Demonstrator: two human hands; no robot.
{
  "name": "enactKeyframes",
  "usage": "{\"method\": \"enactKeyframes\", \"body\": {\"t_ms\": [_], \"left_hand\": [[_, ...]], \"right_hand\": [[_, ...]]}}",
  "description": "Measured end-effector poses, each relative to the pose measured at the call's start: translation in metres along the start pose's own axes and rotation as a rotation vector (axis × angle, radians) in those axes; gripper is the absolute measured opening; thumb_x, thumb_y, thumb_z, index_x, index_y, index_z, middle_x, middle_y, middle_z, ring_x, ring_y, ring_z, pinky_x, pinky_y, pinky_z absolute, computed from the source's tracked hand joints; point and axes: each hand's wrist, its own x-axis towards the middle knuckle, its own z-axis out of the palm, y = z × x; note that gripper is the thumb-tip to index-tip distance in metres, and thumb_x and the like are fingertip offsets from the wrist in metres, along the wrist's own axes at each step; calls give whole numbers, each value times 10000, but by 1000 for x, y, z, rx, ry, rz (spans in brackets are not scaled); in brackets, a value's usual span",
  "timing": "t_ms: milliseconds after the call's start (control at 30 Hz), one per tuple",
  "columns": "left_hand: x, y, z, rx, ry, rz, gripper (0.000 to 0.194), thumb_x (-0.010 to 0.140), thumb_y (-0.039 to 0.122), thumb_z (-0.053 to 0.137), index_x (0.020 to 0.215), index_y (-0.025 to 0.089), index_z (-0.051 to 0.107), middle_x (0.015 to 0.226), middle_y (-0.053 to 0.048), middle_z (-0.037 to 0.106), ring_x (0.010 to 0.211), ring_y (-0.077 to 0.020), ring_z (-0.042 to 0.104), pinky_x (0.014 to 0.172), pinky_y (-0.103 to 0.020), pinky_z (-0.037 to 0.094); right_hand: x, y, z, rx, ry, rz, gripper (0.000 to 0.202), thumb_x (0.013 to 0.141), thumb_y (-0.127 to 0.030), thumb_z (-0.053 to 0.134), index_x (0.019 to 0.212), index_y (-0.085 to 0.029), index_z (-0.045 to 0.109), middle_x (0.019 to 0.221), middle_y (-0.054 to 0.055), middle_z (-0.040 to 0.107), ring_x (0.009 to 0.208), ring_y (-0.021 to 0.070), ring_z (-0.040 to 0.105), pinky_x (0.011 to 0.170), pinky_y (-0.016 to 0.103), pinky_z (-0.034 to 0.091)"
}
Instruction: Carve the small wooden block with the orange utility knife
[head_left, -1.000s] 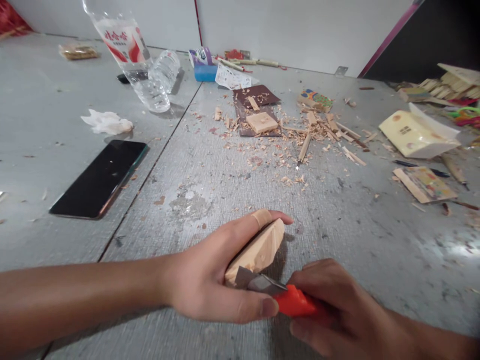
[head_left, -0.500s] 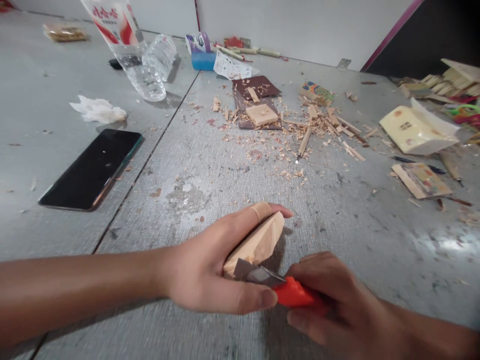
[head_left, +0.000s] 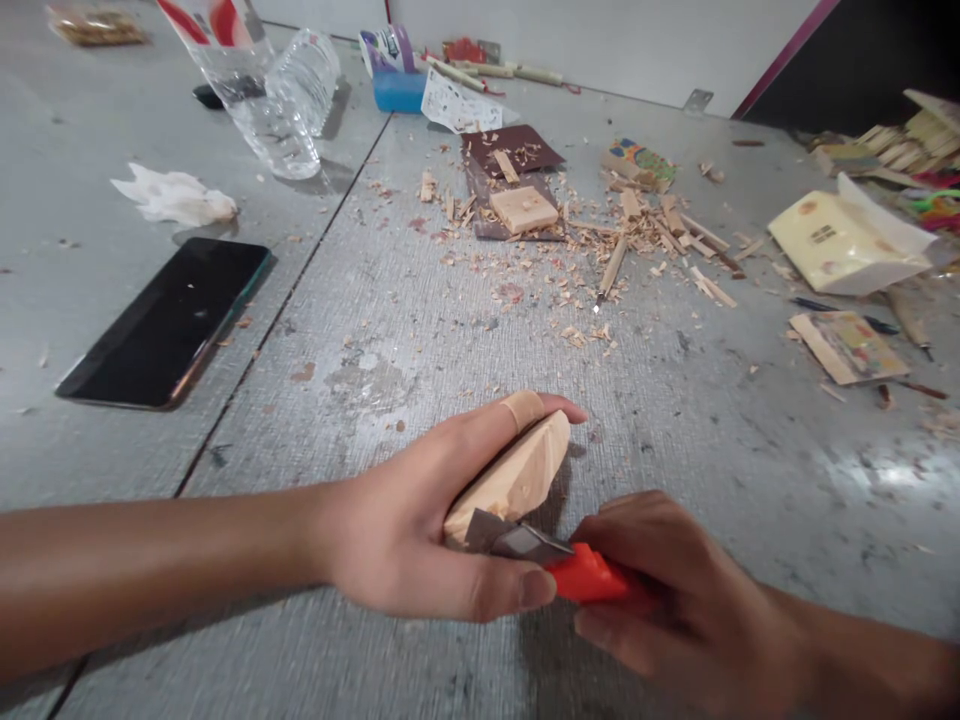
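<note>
My left hand [head_left: 427, 520] is closed around a pale carved wooden block [head_left: 517, 472], its index finger, wrapped with a plaster, along the far side. The block stands tilted just over the grey tabletop [head_left: 360, 450]; whether it touches the top I cannot tell. In my right hand [head_left: 697, 590] is a utility knife [head_left: 592, 575] with a red-orange handle, gripped in closed fingers. Its metal blade lies against the near lower end of the block. My left thumb rests by the front of the knife's handle, below the blade.
A black phone [head_left: 169, 322] lies at left, with crumpled tissue [head_left: 176, 198] and clear bottles [head_left: 281, 130] behind. Wood shavings surround a small wooden square [head_left: 523, 210] and a thin carving tool [head_left: 613, 268]. A tissue pack [head_left: 844, 240] and sandpaper sheets [head_left: 514, 150] lie farther back.
The view has tilted slightly downward, so the background sits a little higher. Both hands keep their hold, and the blade stays at nearly the same spot on the block.
</note>
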Motion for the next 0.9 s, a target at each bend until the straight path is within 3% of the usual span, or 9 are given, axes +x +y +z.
{"method": "enactKeyframes", "body": {"t_ms": [167,333,900], "left_hand": [[0,2,-1,13,-6,-11,730,847,328,770,1449,220,370,1039,-64,605,839,-193,597,638,-274,468],[-1,1,-1,18,-6,-5,734,843,324,770,1449,215,369,1023,-58,591,824,-187,587,642,-280,475],[1,-1,-3,34,-27,29,755,864,348,772,1472,199,351,1020,-67,592,821,-195,586,642,-292,482]], "right_hand": [[-4,3,0,-22,3,7,192,968,-316,657,841,-213,557,628,-67,385,560,109,367,543,242,309],[-7,6,2,-33,49,-64,111,998,-306,644,985,-202,681,634,-53,474,569,117,416,578,248,363],[-4,4,2,-22,64,-77,122,993,-307,636,1032,-219,713,604,-50,458,550,122,408,532,233,370]]}}
